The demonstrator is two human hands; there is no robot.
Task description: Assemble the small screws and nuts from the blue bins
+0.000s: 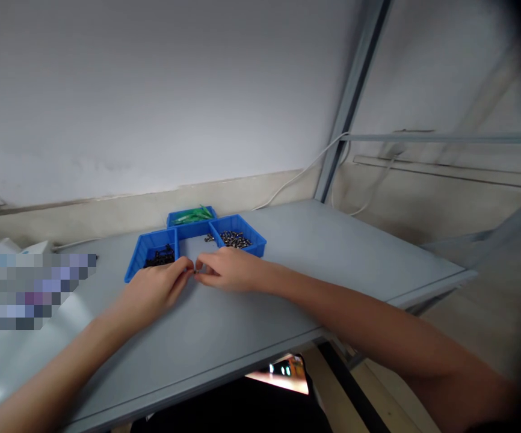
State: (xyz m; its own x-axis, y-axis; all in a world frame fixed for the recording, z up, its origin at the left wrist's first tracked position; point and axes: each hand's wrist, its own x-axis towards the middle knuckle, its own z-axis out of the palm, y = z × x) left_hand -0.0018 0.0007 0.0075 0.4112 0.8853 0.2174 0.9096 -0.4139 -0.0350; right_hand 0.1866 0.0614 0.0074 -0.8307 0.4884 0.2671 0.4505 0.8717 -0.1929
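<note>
Over the grey table, my left hand and my right hand meet fingertip to fingertip. Both are pinched around something tiny and dark between them, too small to name. Just behind my left hand is a blue bin of black parts, partly covered by that hand. A second blue bin, behind my right hand, holds many small metallic parts. Between these bins a few similar metal pieces lie on a light surface. At the back, a smaller blue bin contains green strips.
The grey table runs along a wall, with a metal frame post and a white cable at the back right. White items and a pixelated patch are at the left. A lit screen shows below the front edge.
</note>
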